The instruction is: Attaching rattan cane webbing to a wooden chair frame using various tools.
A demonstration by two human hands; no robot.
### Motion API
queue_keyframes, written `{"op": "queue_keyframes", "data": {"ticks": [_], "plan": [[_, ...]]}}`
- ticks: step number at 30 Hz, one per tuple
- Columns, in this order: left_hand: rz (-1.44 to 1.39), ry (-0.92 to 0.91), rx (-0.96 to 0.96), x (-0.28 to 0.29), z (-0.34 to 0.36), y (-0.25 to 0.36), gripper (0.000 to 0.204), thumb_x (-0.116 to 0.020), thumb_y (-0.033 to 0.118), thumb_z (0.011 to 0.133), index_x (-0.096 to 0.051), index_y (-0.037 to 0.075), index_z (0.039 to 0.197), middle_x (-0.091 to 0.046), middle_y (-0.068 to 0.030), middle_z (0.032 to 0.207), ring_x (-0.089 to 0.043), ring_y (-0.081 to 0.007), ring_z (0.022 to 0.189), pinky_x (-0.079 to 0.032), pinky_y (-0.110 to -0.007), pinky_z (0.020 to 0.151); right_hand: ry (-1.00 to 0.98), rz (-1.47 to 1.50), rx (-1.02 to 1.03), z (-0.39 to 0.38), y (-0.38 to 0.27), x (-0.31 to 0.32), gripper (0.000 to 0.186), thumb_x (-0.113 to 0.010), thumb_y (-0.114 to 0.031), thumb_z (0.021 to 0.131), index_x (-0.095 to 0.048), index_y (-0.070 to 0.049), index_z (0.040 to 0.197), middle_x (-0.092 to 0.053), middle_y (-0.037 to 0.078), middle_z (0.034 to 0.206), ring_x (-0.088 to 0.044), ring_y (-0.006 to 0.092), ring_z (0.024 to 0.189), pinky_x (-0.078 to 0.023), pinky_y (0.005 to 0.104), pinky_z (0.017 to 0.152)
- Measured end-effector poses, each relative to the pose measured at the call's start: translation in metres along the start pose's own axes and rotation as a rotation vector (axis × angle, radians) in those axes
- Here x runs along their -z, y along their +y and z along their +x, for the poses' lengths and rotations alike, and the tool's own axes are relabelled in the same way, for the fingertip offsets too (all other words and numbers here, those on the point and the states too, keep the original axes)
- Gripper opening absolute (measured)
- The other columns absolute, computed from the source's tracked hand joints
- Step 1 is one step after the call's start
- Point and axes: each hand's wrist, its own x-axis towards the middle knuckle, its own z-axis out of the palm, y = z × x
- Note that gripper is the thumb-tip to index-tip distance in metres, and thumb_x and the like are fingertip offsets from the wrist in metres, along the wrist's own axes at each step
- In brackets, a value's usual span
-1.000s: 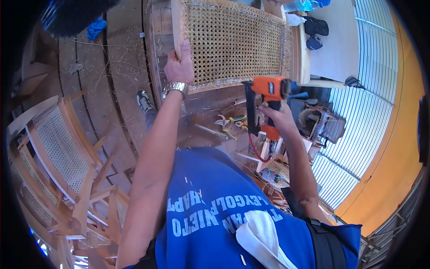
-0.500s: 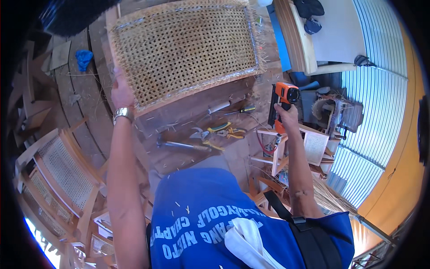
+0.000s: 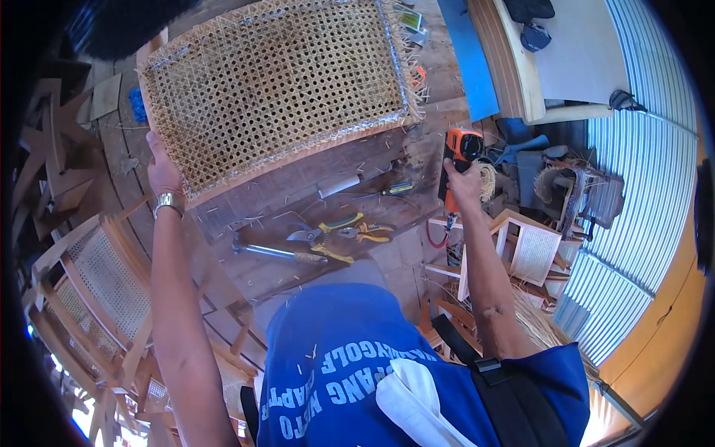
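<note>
A wooden frame (image 3: 253, 165) with woven cane webbing (image 3: 275, 89) stretched over it lies on the wooden workbench, frayed cane ends sticking out along its edges. My left hand (image 3: 164, 170), a metal watch at its wrist, grips the frame at its near left corner; the fingers pass partly out of sight behind the rail. To the right of the panel, apart from it, my right hand (image 3: 465, 185) is closed round the handle of an orange and black air stapler (image 3: 463, 144). A red hose (image 3: 438, 240) runs from the stapler's lower end.
A hammer (image 3: 279, 254), pruning shears (image 3: 322, 237), pliers (image 3: 369, 231), a screwdriver (image 3: 398, 189) and a white tube (image 3: 339, 186) lie on the bench before me. Chairs with cane panels (image 3: 112, 276) stand at left, more wooden frames (image 3: 535, 253) at right. A blue board (image 3: 469, 63) is beyond.
The panel and my left hand have shifted left in view. My right hand, with the stapler, has moved slightly left and turned, the stapler now more steeply angled. Both grips stay the same.
</note>
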Motion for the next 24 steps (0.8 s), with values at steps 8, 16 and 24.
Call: {"op": "queue_keyframes", "data": {"ticks": [8,16,24], "plan": [[0.188,0.109,0.025,0.003,-0.016,0.015,0.111,-0.039,0.089,0.083,-0.064,-0.012,0.124,-0.068,-0.0267,0.119,-0.063,-0.0333,0.113,-0.046,-0.041,0.097,0.012,-0.095,0.123,-0.02,-0.053,-0.013,0.05,-0.072,-0.039,0.09,-0.057,-0.002,0.119,-0.07,0.018,0.093,-0.07,0.0332,0.087,-0.054,0.0445,0.08],[0.267,0.142,-0.046,0.004,-0.018,0.018,0.115,-0.034,0.091,0.082,-0.064,-0.014,0.121,-0.066,-0.0317,0.119,-0.061,-0.0413,0.117,-0.043,-0.045,0.102,-0.054,-0.235,0.153,-0.026,-0.052,-0.021,0.071,-0.064,-0.035,0.094,-0.031,-0.004,0.149,-0.061,0.029,0.125,-0.061,0.049,0.111,-0.048,0.0538,0.094],[0.267,0.12,-0.033,0.002,-0.032,0.031,0.117,-0.032,0.091,0.082,-0.063,-0.015,0.121,-0.065,-0.0333,0.12,-0.06,-0.0429,0.118,-0.042,-0.046,0.103,-0.071,-0.331,0.191,-0.014,-0.03,-0.017,0.069,-0.063,-0.034,0.096,-0.033,-0.005,0.15,-0.063,0.025,0.123,-0.063,0.0455,0.109,-0.051,0.0528,0.088]]}}
